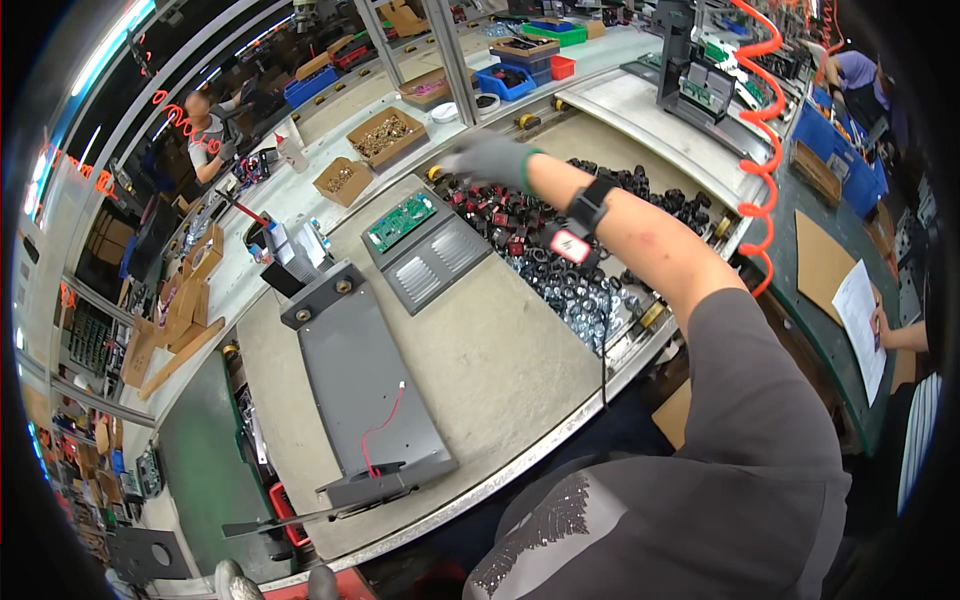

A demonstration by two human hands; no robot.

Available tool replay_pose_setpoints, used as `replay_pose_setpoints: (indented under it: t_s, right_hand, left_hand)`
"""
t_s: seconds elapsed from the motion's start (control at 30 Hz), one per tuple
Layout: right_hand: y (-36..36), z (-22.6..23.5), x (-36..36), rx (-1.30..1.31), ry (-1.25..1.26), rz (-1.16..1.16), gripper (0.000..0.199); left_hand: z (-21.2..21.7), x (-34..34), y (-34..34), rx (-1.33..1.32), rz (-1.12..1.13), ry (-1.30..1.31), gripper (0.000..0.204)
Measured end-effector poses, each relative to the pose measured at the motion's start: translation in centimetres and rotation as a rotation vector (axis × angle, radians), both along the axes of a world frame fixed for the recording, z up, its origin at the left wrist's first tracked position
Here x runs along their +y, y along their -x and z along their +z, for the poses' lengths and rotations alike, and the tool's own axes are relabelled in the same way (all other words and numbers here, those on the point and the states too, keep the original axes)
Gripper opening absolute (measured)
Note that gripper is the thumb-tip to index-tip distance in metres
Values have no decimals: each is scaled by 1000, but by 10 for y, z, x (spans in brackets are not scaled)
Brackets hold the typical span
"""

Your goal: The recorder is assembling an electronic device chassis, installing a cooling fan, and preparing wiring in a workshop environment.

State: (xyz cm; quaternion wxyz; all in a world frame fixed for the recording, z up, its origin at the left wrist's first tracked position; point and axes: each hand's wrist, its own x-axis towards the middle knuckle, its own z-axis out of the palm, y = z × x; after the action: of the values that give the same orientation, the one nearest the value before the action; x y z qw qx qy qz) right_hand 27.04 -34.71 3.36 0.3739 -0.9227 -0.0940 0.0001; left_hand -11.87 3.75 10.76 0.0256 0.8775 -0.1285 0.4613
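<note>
My right hand [488, 162], in a grey glove, reaches far out over the workbench, above the far edge of a pile of small black and red parts [510, 215]. Motion smears its fingers, so whether they hold anything is unclear. Near it are a green circuit board [402, 222] and a dark vented metal plate [435, 262]. At the lower left edge, grey rounded shapes look like gloved fingertips of my left hand [235, 582], mostly cut off. A long grey metal panel [365, 365] lies on the bench, with a thin red wire [375, 435] across its near part.
Cardboard boxes of small metal parts [385, 138] stand beyond the bench. A coiled orange air hose [765, 150] hangs at right. Small clear and dark pieces [585, 300] lie near the bench edge. A co-worker [207, 135] stands far left; another person's hand [885, 328] touches a paper sheet [858, 320].
</note>
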Motion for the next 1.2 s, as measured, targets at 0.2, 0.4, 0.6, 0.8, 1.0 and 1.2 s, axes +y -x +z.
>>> replay_pose_setpoints:
  t_s: [0.2,0.4,0.6,0.8,1.0,1.2]
  right_hand:
    - [-8,-111,-92,110,405,-196,31]
    - [13,-144,-47,80,577,-6,41]
    - [29,-166,-22,-52,678,-27,39]
    - [57,-89,-32,86,-271,-250,35]
    - [181,49,34,-330,-575,384,36]
    - [287,61,107,-738,-226,677,34]
  left_hand:
    - [15,-38,-62,296,-63,-105,71]
    - [5,-40,-63,317,-42,-63,66]
    - [11,-42,-59,383,-18,-29,60]
    - [27,-43,-68,528,-34,-42,41]
    - [55,-67,-86,840,-393,332,24]
    - [54,-38,-85,910,-521,274,25]
